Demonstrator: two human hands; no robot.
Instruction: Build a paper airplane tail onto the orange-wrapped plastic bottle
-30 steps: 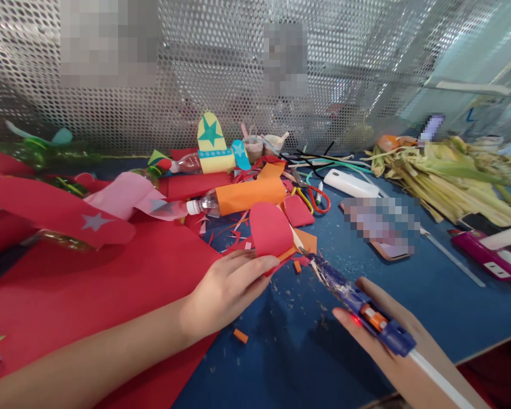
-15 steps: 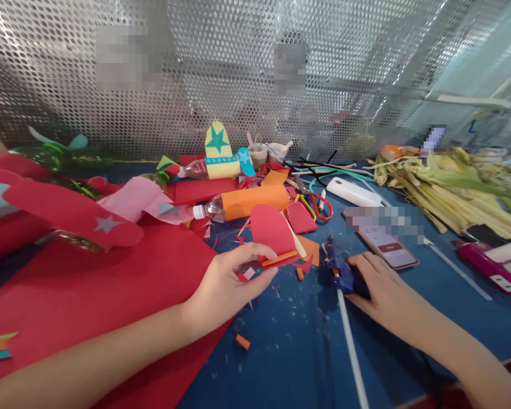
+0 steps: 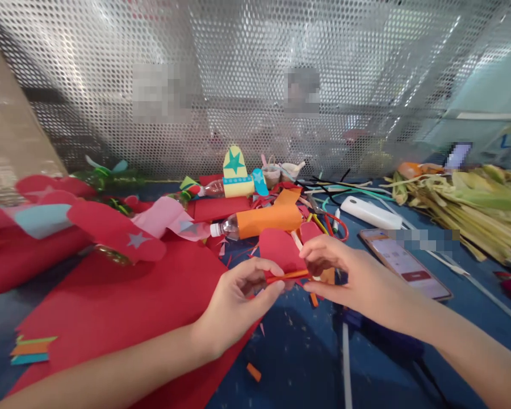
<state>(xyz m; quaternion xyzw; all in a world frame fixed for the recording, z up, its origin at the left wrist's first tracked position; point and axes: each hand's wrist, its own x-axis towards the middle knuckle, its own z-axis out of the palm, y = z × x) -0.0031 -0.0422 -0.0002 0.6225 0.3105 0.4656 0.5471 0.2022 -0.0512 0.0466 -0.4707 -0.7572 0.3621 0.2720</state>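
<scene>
My left hand (image 3: 242, 295) pinches a rounded red paper piece (image 3: 281, 250) by its lower edge, between thumb and fingers. An orange strip (image 3: 296, 275) runs along that edge. At the right end of the same piece, my right hand (image 3: 344, 272) has its fingers and thumb curled round the edge; the exact contact is partly hidden. A pale flat stick (image 3: 297, 240) shows beside its fingertips. Below my right forearm, a dark blue glue gun (image 3: 378, 332) lies on the table, with a white glue stick (image 3: 346, 363) pointing toward me.
A large red sheet (image 3: 140, 307) covers the left of the blue table. Behind my hands lies a bottle wrapped in orange paper (image 3: 270, 220), near red-handled scissors (image 3: 344, 227). A phone (image 3: 402, 264), a white device (image 3: 370, 212) and dry husks (image 3: 472, 210) are to the right.
My right hand has let go of the glue gun, leaving it on the table, and moved left to the red paper piece. My left hand keeps its hold. The view has shifted.
</scene>
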